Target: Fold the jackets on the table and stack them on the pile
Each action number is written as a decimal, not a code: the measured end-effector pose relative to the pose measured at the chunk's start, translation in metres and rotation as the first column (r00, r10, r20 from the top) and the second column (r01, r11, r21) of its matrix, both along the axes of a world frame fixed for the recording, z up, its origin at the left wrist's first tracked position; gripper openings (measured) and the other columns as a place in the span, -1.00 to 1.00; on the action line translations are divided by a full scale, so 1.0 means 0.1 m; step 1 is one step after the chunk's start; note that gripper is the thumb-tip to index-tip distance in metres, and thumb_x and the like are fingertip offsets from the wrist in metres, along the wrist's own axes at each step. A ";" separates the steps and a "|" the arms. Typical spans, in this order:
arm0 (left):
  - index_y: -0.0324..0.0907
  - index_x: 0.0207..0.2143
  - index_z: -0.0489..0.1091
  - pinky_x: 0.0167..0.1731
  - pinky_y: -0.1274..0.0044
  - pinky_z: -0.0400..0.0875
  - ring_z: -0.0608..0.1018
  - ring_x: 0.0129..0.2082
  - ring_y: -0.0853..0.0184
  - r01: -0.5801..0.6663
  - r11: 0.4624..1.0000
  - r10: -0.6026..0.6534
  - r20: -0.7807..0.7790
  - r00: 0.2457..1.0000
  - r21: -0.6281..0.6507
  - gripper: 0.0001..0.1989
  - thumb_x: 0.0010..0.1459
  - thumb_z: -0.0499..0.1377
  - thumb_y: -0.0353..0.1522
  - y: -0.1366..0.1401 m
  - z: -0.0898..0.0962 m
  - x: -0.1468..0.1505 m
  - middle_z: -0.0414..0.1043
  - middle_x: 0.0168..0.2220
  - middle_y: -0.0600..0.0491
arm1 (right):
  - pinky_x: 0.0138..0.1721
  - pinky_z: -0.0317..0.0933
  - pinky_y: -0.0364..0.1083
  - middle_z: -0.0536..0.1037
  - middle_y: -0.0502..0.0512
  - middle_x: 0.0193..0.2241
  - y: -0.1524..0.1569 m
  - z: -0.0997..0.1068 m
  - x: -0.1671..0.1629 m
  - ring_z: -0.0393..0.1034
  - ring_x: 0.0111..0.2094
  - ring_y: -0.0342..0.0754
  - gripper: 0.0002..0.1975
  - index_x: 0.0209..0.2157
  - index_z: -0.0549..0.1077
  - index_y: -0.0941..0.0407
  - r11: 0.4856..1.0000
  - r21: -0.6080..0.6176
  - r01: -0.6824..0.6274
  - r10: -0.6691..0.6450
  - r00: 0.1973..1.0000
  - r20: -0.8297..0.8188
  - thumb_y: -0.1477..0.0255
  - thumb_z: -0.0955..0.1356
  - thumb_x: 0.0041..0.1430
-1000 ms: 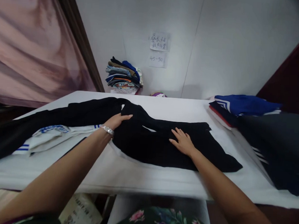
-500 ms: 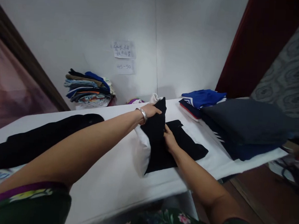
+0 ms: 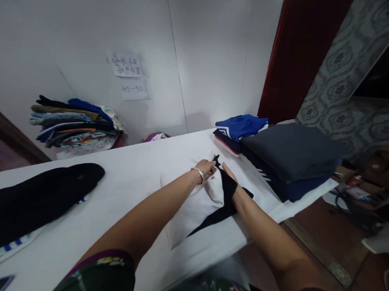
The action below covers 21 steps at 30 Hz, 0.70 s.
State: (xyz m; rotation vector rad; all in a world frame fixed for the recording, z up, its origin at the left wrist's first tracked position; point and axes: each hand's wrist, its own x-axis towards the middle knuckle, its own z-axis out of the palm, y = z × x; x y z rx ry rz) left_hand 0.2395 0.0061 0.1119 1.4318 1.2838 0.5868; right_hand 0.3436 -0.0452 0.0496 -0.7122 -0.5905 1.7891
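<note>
A black-and-white folded garment (image 3: 207, 199) lies on the white-covered table in front of me, its white part folded over the black. My left hand (image 3: 206, 169), with a silver bracelet at the wrist, pinches the garment's upper edge, where a small black tip sticks up. Close by on the right, my right hand (image 3: 230, 174) grips the black part. Some of its fingers are hidden by the cloth, and black fabric overlaps its wrist. Both hands are near each other at the garment's far end.
On the left lies a long black garment (image 3: 39, 202) with white and blue cloth under it. A stack of folded clothes (image 3: 77, 123) stands at the back left. Dark folded clothes (image 3: 296, 151) and a blue garment (image 3: 243, 126) are piled at the right. Paper notes (image 3: 127, 65) hang on the wall.
The white part now covers much of the black part, which had been lifted upright. My left hand has moved to the garment's upper edge beside my right. The view has turned right.
</note>
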 end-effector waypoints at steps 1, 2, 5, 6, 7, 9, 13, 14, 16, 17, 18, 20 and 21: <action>-0.32 0.03 0.25 -0.30 0.43 0.49 0.59 -0.30 0.24 0.008 1.000 -0.007 0.040 0.999 -0.023 -0.60 0.20 0.04 -0.28 -0.03 -0.06 0.01 0.52 -0.22 -0.19 | -0.13 0.34 -0.01 0.59 0.13 -0.39 0.02 -0.02 0.05 0.49 -0.23 0.03 -0.48 -0.10 0.42 0.16 1.000 -0.009 -0.003 0.002 1.000 -0.012 0.09 0.08 0.27; -0.32 0.10 0.18 -0.29 0.44 0.49 0.59 -0.29 0.26 0.017 0.999 -0.014 0.074 0.997 -0.044 -0.57 0.23 -0.01 -0.28 -0.07 -0.11 0.00 0.51 -0.19 -0.21 | -0.14 0.34 -0.02 0.59 0.13 -0.41 0.04 -0.04 0.10 0.50 -0.24 0.02 -0.50 -0.11 0.42 0.17 1.000 -0.019 -0.005 0.005 1.000 -0.015 0.13 0.07 0.29; -0.30 0.16 0.11 -0.19 0.45 0.47 0.57 -0.20 0.29 0.064 0.997 -0.055 0.153 0.987 -0.053 -0.53 0.21 0.01 -0.36 -0.21 -0.22 -0.14 0.44 -0.05 -0.23 | -0.17 0.35 -0.03 0.58 0.12 -0.43 0.04 -0.07 0.23 0.50 -0.28 0.01 -0.55 -0.12 0.43 0.18 0.999 -0.050 -0.010 0.010 1.000 0.006 0.20 0.08 0.30; -0.28 0.15 0.14 -0.13 0.44 0.45 0.56 -0.15 0.29 0.097 0.995 -0.097 0.153 0.983 0.009 -0.53 0.18 0.04 -0.38 -0.26 -0.23 -0.23 0.41 0.00 -0.22 | -0.18 0.35 -0.02 0.58 0.13 -0.43 0.02 -0.07 0.27 0.51 -0.30 0.02 -0.57 -0.13 0.43 0.19 0.998 -0.066 -0.019 0.021 0.999 0.032 0.20 0.12 0.28; -0.25 0.14 0.18 -0.07 0.42 0.42 0.53 -0.09 0.27 0.142 0.984 -0.155 0.116 0.981 0.111 -0.53 0.16 0.06 -0.38 -0.31 -0.24 -0.33 0.38 0.04 -0.19 | -0.19 0.35 -0.02 0.58 0.14 -0.43 -0.01 -0.05 0.30 0.51 -0.31 0.04 -0.59 -0.15 0.44 0.19 0.996 -0.084 -0.034 0.040 0.997 0.070 0.20 0.16 0.25; -0.19 0.11 0.24 0.07 0.36 0.31 0.43 0.05 0.22 0.268 0.882 -0.256 -0.083 0.963 0.388 -0.55 0.15 0.07 -0.33 -0.40 -0.24 -0.54 0.33 0.11 -0.12 | -0.21 0.35 -0.01 0.58 0.16 -0.43 -0.07 0.00 0.35 0.50 -0.35 0.05 -0.64 -0.21 0.47 0.20 0.993 -0.101 -0.056 0.073 0.982 0.173 0.20 0.25 0.17; -0.18 0.15 0.21 0.22 0.21 -0.01 0.16 0.25 0.14 0.545 0.600 -0.159 -0.581 0.798 0.585 -0.50 0.20 0.01 -0.19 -0.52 -0.26 -0.81 0.16 0.23 -0.09 | -0.30 0.35 -0.03 0.59 0.12 -0.42 -0.11 0.11 0.39 0.48 -0.43 0.03 -0.70 -0.25 0.46 0.17 1.000 -0.013 -0.028 0.031 0.908 0.417 0.40 0.43 -0.10; -0.20 0.17 0.19 0.23 0.17 -0.05 0.11 0.27 0.12 0.585 0.584 -0.124 -0.651 0.749 0.562 -0.46 0.21 -0.01 -0.14 -0.54 -0.28 -0.82 0.11 0.26 -0.11 | -0.34 0.35 -0.03 0.59 0.10 -0.43 -0.10 0.13 0.40 0.47 -0.45 0.02 -0.63 -0.23 0.45 0.17 1.000 0.007 -0.011 0.007 0.885 0.466 0.47 0.44 -0.19; -0.19 0.21 0.13 0.22 0.11 -0.11 0.03 0.29 0.08 0.637 0.579 -0.082 -0.741 0.667 0.509 -0.38 0.21 -0.07 -0.04 -0.55 -0.37 -0.78 0.01 0.29 -0.12 | -0.37 0.35 -0.04 0.59 0.07 -0.42 -0.07 0.13 0.42 0.47 -0.45 0.02 -0.49 -0.15 0.42 0.16 0.999 0.042 0.009 -0.029 0.854 0.520 0.54 0.42 -0.28; -0.18 0.23 0.10 0.22 0.10 -0.13 0.00 0.30 0.08 0.655 0.574 -0.072 -0.767 0.637 0.490 -0.35 0.20 -0.10 -0.01 -0.55 -0.43 -0.74 -0.02 0.30 -0.11 | -0.37 0.35 -0.03 0.59 0.05 -0.40 -0.06 0.12 0.44 0.47 -0.44 0.02 -0.43 -0.10 0.40 0.15 0.998 0.065 0.012 -0.045 0.845 0.532 0.55 0.41 -0.29; -0.16 0.24 0.07 0.22 0.09 -0.16 -0.01 0.30 0.09 0.674 0.567 -0.067 -0.789 0.611 0.474 -0.33 0.20 -0.13 0.01 -0.55 -0.49 -0.69 -0.04 0.31 -0.10 | -0.36 0.35 -0.03 0.59 0.04 -0.37 -0.05 0.10 0.46 0.47 -0.42 0.02 -0.38 -0.05 0.38 0.14 0.996 0.088 0.010 -0.057 0.836 0.546 0.55 0.40 -0.29; -0.17 0.26 0.05 0.22 0.09 -0.21 -0.01 0.30 0.09 0.701 0.558 -0.059 -0.821 0.568 0.445 -0.31 0.20 -0.18 0.03 -0.55 -0.60 -0.60 -0.04 0.31 -0.11 | -0.33 0.36 -0.02 0.59 0.04 -0.31 -0.04 0.03 0.51 0.48 -0.37 0.04 -0.32 0.03 0.34 0.12 0.991 0.131 -0.010 -0.071 0.798 0.598 0.53 0.38 -0.28; -0.18 0.26 0.04 0.22 0.08 -0.22 0.00 0.30 0.09 0.708 0.559 -0.055 -0.832 0.552 0.432 -0.30 0.20 -0.20 0.03 -0.55 -0.65 -0.56 -0.04 0.31 -0.12 | -0.29 0.36 -0.01 0.59 0.05 -0.28 -0.04 -0.01 0.53 0.48 -0.33 0.06 -0.29 0.06 0.32 0.13 0.988 0.154 -0.017 -0.088 0.758 0.646 0.53 0.38 -0.27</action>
